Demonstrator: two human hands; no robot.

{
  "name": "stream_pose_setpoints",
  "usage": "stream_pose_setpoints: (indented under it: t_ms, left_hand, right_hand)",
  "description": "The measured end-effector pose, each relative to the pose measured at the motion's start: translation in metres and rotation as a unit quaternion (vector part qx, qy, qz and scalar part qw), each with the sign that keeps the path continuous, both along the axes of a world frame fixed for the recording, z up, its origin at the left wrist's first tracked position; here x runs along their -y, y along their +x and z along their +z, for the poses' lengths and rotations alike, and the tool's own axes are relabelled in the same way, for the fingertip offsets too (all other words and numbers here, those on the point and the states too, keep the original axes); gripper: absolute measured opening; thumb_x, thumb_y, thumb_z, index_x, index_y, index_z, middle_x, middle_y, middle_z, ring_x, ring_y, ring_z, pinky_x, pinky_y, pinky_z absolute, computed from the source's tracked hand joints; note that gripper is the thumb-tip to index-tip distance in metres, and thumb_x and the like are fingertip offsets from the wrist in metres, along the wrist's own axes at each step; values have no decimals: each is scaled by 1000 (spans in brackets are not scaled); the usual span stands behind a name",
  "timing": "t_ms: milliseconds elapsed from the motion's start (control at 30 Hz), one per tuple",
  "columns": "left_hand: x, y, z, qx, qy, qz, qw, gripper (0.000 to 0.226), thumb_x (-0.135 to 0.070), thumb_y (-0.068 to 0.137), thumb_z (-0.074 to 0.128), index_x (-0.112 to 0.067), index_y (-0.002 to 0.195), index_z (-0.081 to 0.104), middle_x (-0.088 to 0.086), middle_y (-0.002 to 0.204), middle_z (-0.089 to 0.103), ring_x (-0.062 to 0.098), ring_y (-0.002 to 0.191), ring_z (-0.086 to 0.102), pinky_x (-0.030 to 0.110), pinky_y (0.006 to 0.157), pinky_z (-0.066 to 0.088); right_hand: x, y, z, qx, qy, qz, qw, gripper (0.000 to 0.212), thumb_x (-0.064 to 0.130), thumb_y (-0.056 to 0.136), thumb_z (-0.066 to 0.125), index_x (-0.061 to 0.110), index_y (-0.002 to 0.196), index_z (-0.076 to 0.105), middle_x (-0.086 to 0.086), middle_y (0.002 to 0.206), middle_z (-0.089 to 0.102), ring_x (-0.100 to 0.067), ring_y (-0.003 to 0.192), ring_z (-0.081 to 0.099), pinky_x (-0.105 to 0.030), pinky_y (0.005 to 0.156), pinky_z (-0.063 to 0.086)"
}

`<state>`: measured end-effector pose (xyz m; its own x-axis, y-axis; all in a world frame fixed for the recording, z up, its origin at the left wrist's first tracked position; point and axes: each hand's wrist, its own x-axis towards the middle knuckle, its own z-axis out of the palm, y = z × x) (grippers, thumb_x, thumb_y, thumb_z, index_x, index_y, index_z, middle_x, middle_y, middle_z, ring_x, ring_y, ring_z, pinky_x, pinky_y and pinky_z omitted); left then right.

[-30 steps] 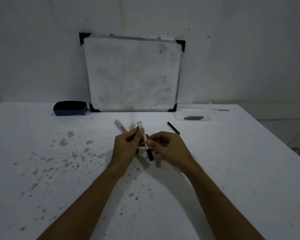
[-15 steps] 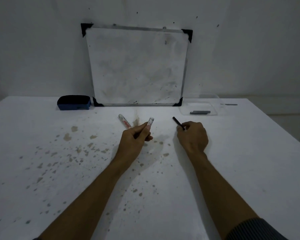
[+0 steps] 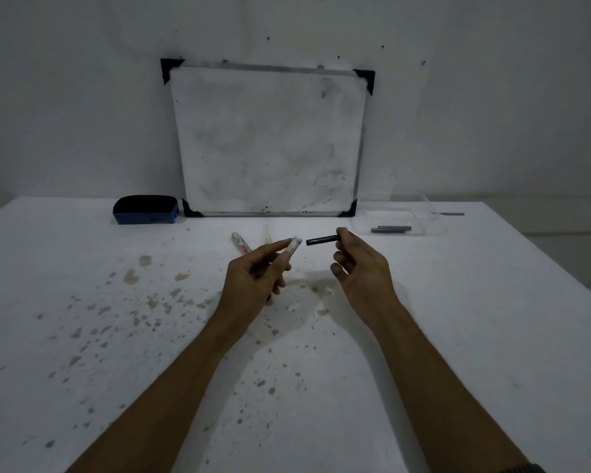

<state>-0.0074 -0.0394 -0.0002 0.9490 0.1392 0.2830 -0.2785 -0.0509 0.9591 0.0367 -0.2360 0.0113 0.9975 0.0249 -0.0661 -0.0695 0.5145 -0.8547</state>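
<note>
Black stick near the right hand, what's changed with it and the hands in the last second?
The right hand let go of the marker, pinched the black stick and lifted it off the table toward the marker's end. The left hand keeps holding the marker. Spare marker, eraser, whiteboard and tray stayed put.

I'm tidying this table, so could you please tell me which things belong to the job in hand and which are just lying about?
In use: white marker in the left hand; black stick in the right hand.
Lying about: second marker, eraser, whiteboard, tray.
</note>
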Motion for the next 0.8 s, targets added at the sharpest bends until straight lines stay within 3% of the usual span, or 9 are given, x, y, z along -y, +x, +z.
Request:
stream_pose_setpoints:
  t_ms: [133,233,433,533,633,733,800]
  left_hand:
    - [-3,1,-2,-2,-21,-46,999,31,-38,88,74,-37,118,77,20,75,70,18,53,59,25,54,55]
    - [-4,3,-3,-12,-20,-63,998,29,-39,87,75,-43,115,77,18,79,73,17,55,61,25,55,57]
    - [-6,3,-5,-6,-19,-75,997,31,-42,87,75,-38,118,77,19,79,73,15,56,60,23,55,55]
    - [-8,3,-6,-5,-16,-70,997,30,-38,89,75,-35,118,78,21,79,71,20,57,59,26,53,54]
    - [-5,1,-7,7,30,-44,999,28,-36,92,75,-34,120,77,11,74,73,20,57,57,30,50,53]
    - [1,-2,-8,37,83,-26,996,28,-43,93,72,-41,120,76,0,71,72,13,56,57,27,51,53]
    - [3,-5,-6,47,88,-33,994,29,-49,91,70,-46,119,74,-5,76,75,12,57,60,28,51,56]
  right_hand:
    - [-1,1,-1,-24,-27,-13,999,21,34,91,79,15,99,82,2,86,72,-10,64,58,-27,59,49]
    - [-1,1,1,-21,-70,-16,997,20,37,91,78,18,96,83,2,91,78,-10,65,60,-28,62,51]
    - [-1,0,5,-5,-89,7,996,18,35,93,77,19,96,82,6,85,77,-10,67,62,-26,61,53]
    - [1,0,6,49,-146,-9,988,14,30,98,71,18,101,80,9,80,74,-10,69,60,-27,66,54]
    - [6,0,9,136,-275,-23,952,16,27,102,66,22,110,78,15,71,69,-4,67,58,-22,68,53]
    - [5,-3,9,189,-347,-10,918,26,27,103,64,27,127,73,16,87,74,2,72,63,-17,71,55]
    - [-3,-8,9,196,-349,-5,916,34,25,100,68,27,134,68,9,98,77,0,81,68,-19,77,58]
